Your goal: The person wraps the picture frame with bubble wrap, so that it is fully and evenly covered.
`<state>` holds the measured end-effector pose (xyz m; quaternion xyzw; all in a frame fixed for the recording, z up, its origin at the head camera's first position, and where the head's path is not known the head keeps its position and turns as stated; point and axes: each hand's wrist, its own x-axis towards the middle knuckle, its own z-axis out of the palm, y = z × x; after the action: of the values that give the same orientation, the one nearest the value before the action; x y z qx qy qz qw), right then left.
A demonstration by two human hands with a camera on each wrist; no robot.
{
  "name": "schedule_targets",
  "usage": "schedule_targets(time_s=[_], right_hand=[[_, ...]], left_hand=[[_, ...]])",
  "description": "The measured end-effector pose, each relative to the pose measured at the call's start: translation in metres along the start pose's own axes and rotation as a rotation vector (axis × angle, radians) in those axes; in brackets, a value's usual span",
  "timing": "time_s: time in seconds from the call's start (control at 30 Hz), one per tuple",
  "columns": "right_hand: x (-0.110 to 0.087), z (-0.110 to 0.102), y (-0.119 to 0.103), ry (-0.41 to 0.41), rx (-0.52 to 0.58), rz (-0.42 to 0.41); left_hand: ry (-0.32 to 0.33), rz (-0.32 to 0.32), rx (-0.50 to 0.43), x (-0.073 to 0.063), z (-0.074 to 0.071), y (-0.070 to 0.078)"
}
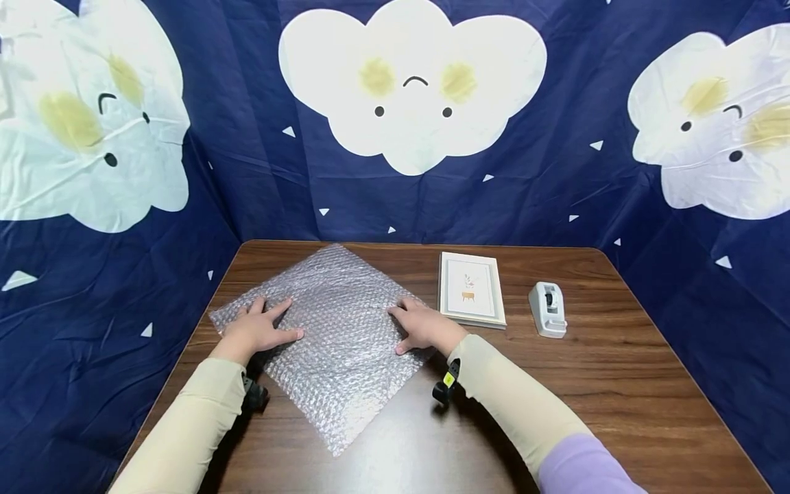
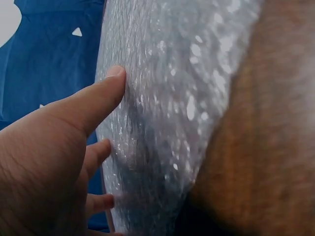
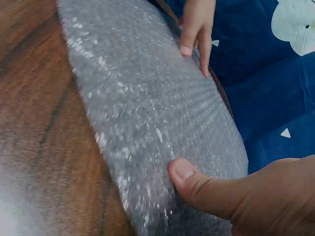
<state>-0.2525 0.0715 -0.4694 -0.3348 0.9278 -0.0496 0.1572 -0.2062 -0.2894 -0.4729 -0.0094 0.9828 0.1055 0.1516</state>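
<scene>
A square sheet of clear bubble wrap point(image 1: 345, 329) lies flat on the table, turned so one corner points toward the person. My left hand point(image 1: 256, 331) rests on its left part with fingers spread. On the right part lies my right hand point(image 1: 426, 326), thumb and fingers apart. In the left wrist view the left hand's fingertips point(image 2: 116, 72) touch the bubble wrap point(image 2: 167, 98). The right wrist view shows the right thumb point(image 3: 184, 172) on the sheet point(image 3: 142, 103), with its other fingers mostly hidden.
Right of the sheet lies a pale picture frame or boxed card point(image 1: 472, 289) with a small plant print. A white tape dispenser point(image 1: 548, 310) stands farther right. Blue cloth walls with cloud prints point(image 1: 413, 82) border the brown wooden table point(image 1: 592, 370) at the back and sides.
</scene>
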Motion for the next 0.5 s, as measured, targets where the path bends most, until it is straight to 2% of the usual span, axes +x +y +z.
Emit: schedule_targets(time_s=[0.13, 0.37, 0.43, 0.5], right_hand=[[0.001, -0.003, 0.002, -0.023, 0.024, -0.008], [0.000, -0.006, 0.009, -0.024, 0.063, -0.026], [-0.001, -0.005, 0.015, -0.003, 0.089, -0.068], [-0.005, -0.002, 0.024, 0.060, 0.124, -0.137]], left_hand=[[0.009, -0.026, 0.010, -0.009, 0.005, 0.001], [0.033, -0.041, 0.019, -0.018, 0.008, 0.005], [0.018, -0.050, 0.007, -0.021, 0.006, 0.009], [0.006, -0.053, -0.016, -0.022, 0.002, 0.017]])
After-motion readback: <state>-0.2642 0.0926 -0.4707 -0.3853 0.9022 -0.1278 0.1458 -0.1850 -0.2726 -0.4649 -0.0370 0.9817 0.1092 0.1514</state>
